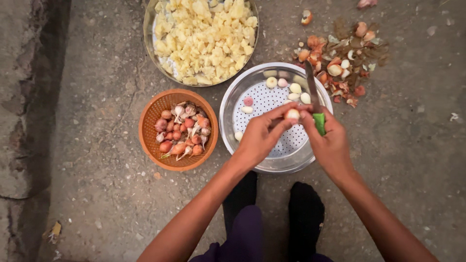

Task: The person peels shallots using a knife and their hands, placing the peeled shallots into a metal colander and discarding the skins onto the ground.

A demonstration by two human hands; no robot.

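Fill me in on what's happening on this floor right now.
A person is peeling small onions. The left hand pinches a shallot over a steel colander holding a few peeled ones. The right hand grips a green-handled knife, blade pointing away. An orange basket of unpeeled shallots sits to the left, a bowl of yellow chunks lies beyond, and a pile of peels to the right.

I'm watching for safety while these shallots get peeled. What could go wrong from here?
The knife in the right hand works close to the left hand fingertips pinching the small shallot; a slip could cut them. The shallot could also drop past the metal colander onto the gritty floor.
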